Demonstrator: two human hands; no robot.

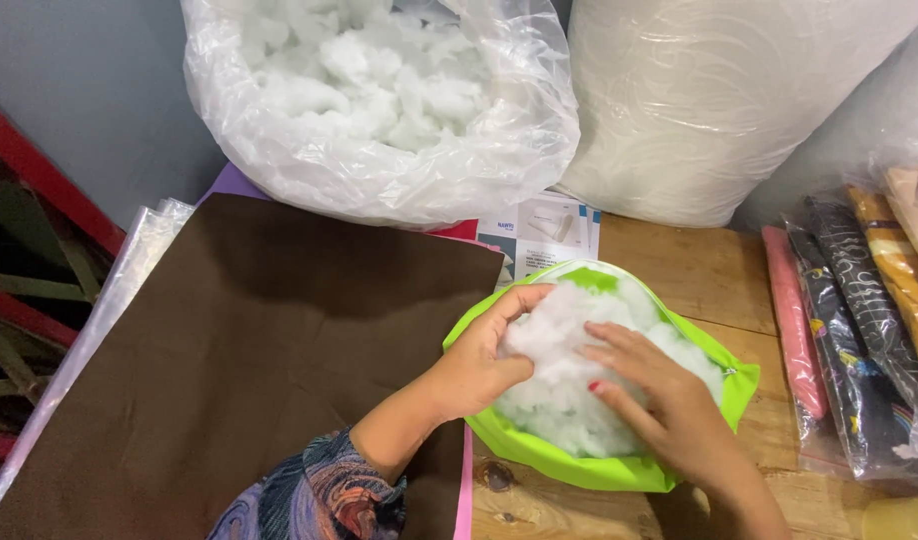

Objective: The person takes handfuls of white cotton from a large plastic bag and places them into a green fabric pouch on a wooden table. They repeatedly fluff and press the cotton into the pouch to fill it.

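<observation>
Both hands are in the stuffing. The left hand (479, 365) curls loosely over a clump of white fibre filling (569, 375), fingers bent and thumb up top, gripping the fluff at the near-left edge of the lime-green cover (599, 470). The right hand (664, 400) lies flatter, fingers spread and pressed down onto the filling, holding nothing that can be seen. The filling sits heaped inside the green cover's open mouth, right between and under the two hands (bulging well above the rim). Left of the left hand lies a brown fabric sheet (249, 350) on the wooden table (699, 270). Beyond the hands stands a clear plastic bag of more filling (379, 100), and off to the right, wrapped rolls of patterned fabric (859, 320).
</observation>
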